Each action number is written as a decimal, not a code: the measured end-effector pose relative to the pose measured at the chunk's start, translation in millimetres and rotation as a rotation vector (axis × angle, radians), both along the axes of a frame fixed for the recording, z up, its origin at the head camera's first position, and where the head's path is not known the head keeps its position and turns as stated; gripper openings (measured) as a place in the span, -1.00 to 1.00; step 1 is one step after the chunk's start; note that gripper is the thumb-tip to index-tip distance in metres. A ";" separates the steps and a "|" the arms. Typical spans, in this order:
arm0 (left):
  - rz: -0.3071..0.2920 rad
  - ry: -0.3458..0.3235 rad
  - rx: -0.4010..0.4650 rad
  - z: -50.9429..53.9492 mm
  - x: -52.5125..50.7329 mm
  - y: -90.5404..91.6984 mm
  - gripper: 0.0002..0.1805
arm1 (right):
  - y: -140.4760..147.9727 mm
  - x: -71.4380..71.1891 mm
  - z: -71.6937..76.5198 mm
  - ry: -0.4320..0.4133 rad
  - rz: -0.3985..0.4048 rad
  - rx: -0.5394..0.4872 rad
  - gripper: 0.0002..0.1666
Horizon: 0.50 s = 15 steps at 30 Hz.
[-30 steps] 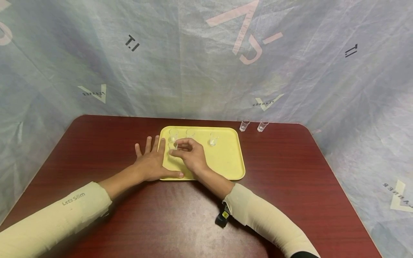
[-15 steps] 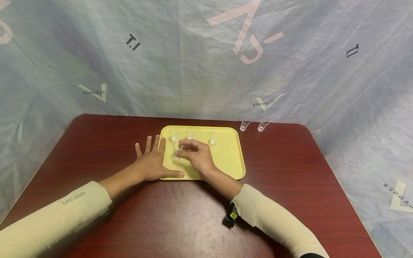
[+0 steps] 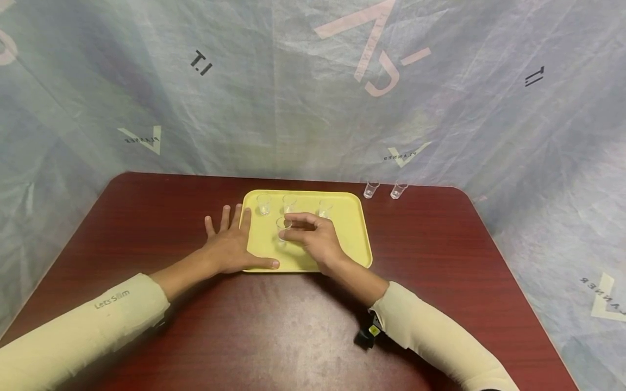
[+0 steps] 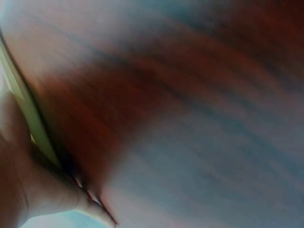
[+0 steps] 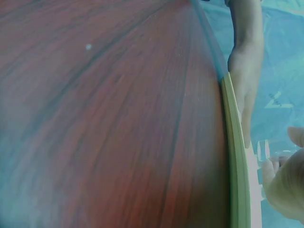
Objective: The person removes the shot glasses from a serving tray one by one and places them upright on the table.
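In the head view a small clear shot glass (image 3: 282, 225) stands upright on the yellow tray (image 3: 353, 228), left of its middle. My right hand (image 3: 319, 240) pinches this glass between thumb and fingers from the right side. Fingers spread and straight, my left hand (image 3: 227, 247) rests across the tray's left edge, its thumb along the front rim. Behind the held glass, the tray bears a glass (image 3: 264, 205) at the back left, another glass (image 3: 289, 203) beside it, and a third glass (image 3: 325, 208) further right. The right wrist view catches only part of the right hand (image 5: 287, 183).
Two more shot glasses stand on the red-brown table (image 3: 420, 260) behind the tray's right back corner: a nearer glass (image 3: 371, 189) and an outer glass (image 3: 398, 190). A grey printed curtain (image 3: 274, 98) hangs behind the table and along both sides.
The right hand has moved to the right across the tray with the pinched glass, away from the left hand. The left hand has stayed in place, and the other glasses have not moved.
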<state>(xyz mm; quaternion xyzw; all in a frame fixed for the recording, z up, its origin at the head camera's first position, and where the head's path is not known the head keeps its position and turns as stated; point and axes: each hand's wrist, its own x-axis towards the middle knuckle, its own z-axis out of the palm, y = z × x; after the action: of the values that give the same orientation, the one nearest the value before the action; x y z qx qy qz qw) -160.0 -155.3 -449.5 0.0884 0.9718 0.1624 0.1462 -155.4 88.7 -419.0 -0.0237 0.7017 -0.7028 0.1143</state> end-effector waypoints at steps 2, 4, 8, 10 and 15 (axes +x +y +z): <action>-0.001 -0.001 -0.001 0.2 0.3 0.6 0.96 | 4.7 -0.3 0.6 -0.004 -0.011 0.007 -0.45; -0.002 -0.004 -0.006 0.4 0.6 1.0 0.95 | 9.4 -1.2 1.0 -0.007 -0.025 0.012 -0.45; -0.002 -0.010 -0.002 1.2 0.5 1.4 0.95 | 18.3 -3.2 2.1 -0.011 -0.045 0.016 -0.45; -0.002 -0.010 -0.001 1.5 0.3 1.4 0.95 | 22.4 -3.8 2.6 -0.012 -0.049 0.014 -0.45; -0.003 -0.013 -0.004 0.8 -0.3 0.2 0.95 | 31.4 -2.7 3.5 -0.018 -0.055 0.006 -0.41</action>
<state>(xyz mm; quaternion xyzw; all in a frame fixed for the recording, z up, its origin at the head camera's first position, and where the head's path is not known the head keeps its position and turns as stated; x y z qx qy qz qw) -160.3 -155.1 -448.6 0.0884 0.9711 0.1607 0.1527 -158.2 120.1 -415.5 0.0021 0.7033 -0.7037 0.1013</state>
